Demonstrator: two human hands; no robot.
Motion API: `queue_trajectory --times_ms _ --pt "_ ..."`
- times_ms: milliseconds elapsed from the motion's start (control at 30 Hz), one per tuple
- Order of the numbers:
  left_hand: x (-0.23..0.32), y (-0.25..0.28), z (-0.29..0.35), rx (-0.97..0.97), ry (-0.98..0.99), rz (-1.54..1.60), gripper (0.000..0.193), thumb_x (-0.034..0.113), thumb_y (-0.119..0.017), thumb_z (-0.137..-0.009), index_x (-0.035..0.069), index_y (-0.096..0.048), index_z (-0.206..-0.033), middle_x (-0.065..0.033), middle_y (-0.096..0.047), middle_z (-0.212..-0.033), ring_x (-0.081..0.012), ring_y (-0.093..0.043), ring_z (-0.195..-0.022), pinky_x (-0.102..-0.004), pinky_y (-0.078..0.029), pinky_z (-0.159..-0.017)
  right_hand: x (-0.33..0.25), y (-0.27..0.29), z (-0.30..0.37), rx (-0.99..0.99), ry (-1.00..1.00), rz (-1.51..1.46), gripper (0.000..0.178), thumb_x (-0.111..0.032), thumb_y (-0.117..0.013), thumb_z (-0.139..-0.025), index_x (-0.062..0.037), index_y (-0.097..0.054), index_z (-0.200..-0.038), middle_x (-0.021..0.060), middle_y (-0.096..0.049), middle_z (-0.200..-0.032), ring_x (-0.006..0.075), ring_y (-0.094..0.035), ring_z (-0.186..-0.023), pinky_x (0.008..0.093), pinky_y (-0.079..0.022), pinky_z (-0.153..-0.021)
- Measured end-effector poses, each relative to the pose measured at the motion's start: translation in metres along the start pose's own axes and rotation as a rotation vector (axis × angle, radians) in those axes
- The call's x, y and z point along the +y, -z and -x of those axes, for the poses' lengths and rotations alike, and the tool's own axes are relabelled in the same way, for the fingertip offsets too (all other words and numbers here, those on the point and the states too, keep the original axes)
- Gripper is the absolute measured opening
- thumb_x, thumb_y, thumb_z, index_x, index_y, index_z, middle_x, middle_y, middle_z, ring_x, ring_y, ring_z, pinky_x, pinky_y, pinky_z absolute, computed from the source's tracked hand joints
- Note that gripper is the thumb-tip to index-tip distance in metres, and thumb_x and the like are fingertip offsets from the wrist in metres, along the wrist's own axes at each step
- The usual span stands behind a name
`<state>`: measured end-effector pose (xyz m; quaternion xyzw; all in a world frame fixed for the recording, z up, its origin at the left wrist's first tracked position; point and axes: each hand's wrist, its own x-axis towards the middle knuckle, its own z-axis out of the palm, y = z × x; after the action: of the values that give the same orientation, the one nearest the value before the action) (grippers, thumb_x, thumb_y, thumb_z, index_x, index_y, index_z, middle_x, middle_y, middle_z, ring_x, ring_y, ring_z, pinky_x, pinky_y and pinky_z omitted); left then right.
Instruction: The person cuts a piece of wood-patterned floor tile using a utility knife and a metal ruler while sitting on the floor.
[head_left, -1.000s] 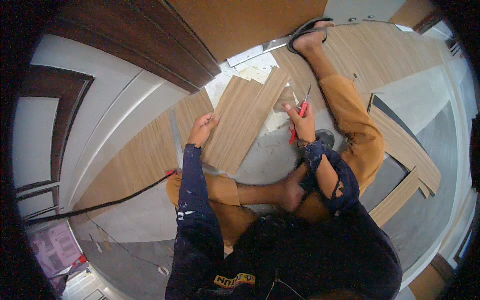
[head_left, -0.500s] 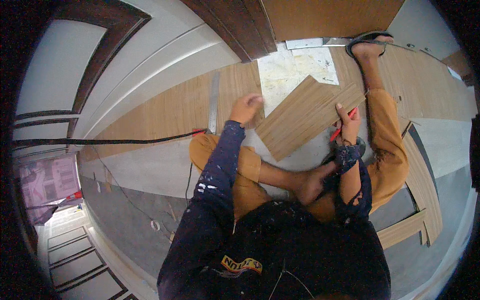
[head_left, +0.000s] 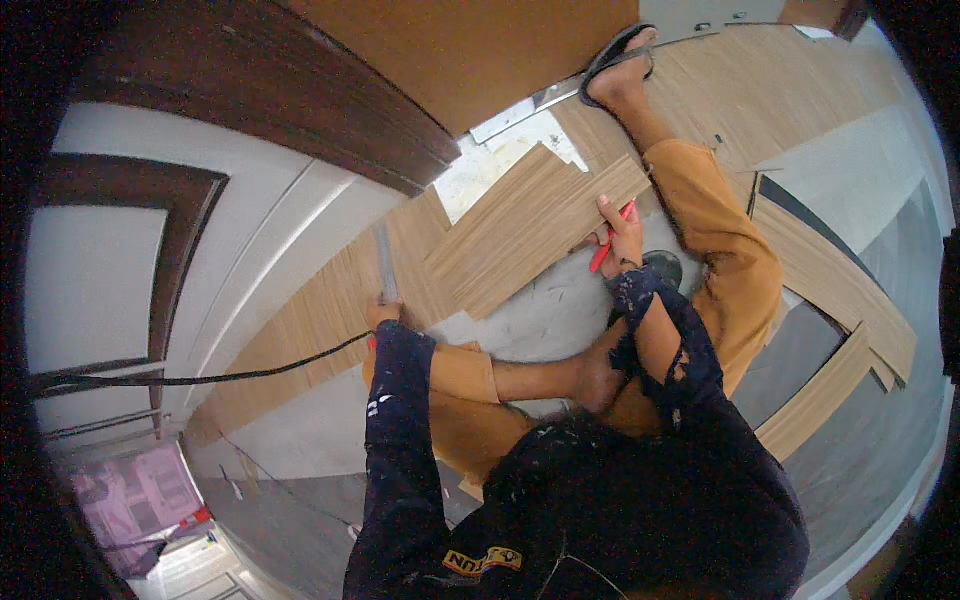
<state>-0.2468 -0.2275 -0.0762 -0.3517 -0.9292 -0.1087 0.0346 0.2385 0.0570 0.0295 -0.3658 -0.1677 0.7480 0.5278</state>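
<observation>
I sit on the floor with a loose wood-grain vinyl plank (head_left: 530,228) lying slanted in front of me. My right hand (head_left: 624,228) rests on the plank's right edge and grips a red utility knife (head_left: 604,252). My left hand (head_left: 383,313) is off to the left, closed around the lower end of a grey metal straightedge (head_left: 386,262) that lies on the laid planks (head_left: 300,330). Bare grey subfloor (head_left: 545,310) shows between my hands and my bent legs.
A brown wooden door (head_left: 430,50) and white wall panels stand ahead. A black cable (head_left: 200,378) runs in from the left to my knee. Spare planks (head_left: 835,300) are stacked on the right. My sandalled foot (head_left: 620,70) reaches to the door, and a dark round object (head_left: 662,266) sits by my right wrist.
My left hand has left the loose plank and moved left onto the metal straightedge. The plank has turned more crosswise. My right hand stays at its edge with the knife.
</observation>
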Motion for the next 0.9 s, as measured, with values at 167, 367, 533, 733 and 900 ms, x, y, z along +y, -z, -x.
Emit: queue_trajectory --times_ms 167,367,533,733,900 --pt "0.076 -0.009 0.023 -0.591 0.574 0.843 0.041 0.018 -0.078 -0.085 -0.002 -0.061 -0.116 -0.0114 -0.070 -0.100 -0.0239 -0.067 -0.085 -0.0382 -0.053 -0.075 -0.004 0.053 -0.017 0.043 0.037 -0.015 0.028 -0.013 -0.074 -0.090 -0.0094 -0.057 -0.112 -0.0011 -0.063 -0.086 0.0087 -0.054 -0.055 0.0275 -0.045 -0.042" --pt "0.074 0.101 0.006 -0.485 0.133 0.625 0.028 0.018 -0.070 -0.094 -0.001 -0.060 -0.112 -0.0066 -0.068 -0.097 -0.0162 -0.063 -0.079 -0.0324 -0.050 -0.069 0.009 0.009 -0.009 0.095 0.038 -0.081 0.023 -0.019 -0.072 -0.093 -0.0128 -0.054 -0.107 -0.0034 -0.058 -0.078 0.0072 -0.043 -0.044 0.0279 -0.046 -0.044" --pt "0.142 0.160 0.030 -0.197 -0.078 0.832 0.026 0.023 -0.068 -0.096 0.000 -0.061 -0.106 -0.0051 -0.068 -0.094 -0.0141 -0.062 -0.076 -0.0319 -0.050 -0.070 0.022 0.027 -0.010 0.066 -0.038 -0.059 0.022 -0.019 -0.071 -0.093 -0.0125 -0.055 -0.107 -0.0018 -0.058 -0.080 0.0085 -0.045 -0.048 0.0300 -0.051 -0.047" --pt "0.228 0.170 0.042 -0.547 0.187 1.133 0.029 0.030 -0.068 -0.097 0.003 -0.063 -0.105 -0.0039 -0.067 -0.094 -0.0149 -0.063 -0.080 -0.0331 -0.053 -0.071 0.076 0.029 0.019 -0.049 -0.246 -0.062 0.025 -0.020 -0.069 -0.094 -0.0123 -0.053 -0.112 -0.0011 -0.058 -0.082 0.0088 -0.045 -0.049 0.0335 -0.057 -0.054" --pt "0.276 0.107 0.052 -0.561 0.221 1.259 0.022 0.024 -0.070 -0.096 0.006 -0.061 -0.105 -0.0037 -0.066 -0.091 -0.0134 -0.063 -0.078 -0.0315 -0.059 -0.071 0.089 0.002 0.054 -0.247 -0.356 -0.069 0.025 -0.023 -0.068 -0.095 -0.0147 -0.052 -0.112 -0.0009 -0.058 -0.081 0.0089 -0.042 -0.047 0.0336 -0.052 -0.055"
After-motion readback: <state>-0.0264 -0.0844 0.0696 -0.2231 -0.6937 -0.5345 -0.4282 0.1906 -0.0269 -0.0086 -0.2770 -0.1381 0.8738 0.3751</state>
